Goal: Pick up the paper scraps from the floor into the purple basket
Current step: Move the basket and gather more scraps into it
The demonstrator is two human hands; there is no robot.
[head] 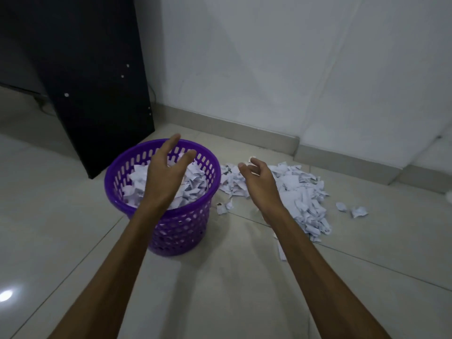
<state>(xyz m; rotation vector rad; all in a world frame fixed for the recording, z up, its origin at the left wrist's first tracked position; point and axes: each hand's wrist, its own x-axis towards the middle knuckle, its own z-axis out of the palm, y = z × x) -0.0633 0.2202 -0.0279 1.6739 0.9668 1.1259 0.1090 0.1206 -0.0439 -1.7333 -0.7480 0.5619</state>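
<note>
Two loose scraps (352, 209) lie apart on pale floor tiles (73, 192) near a white wall (293, 69).

Floor (73, 192): pale glossy tiles under me.
Wall (269, 57): plain white ahead.
Panel (93, 81): black board, left.

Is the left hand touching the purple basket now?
Cannot tell. In the head view the left hand overlaps the purple basket opening with spread fingers; no gap or contact shows.
</note>
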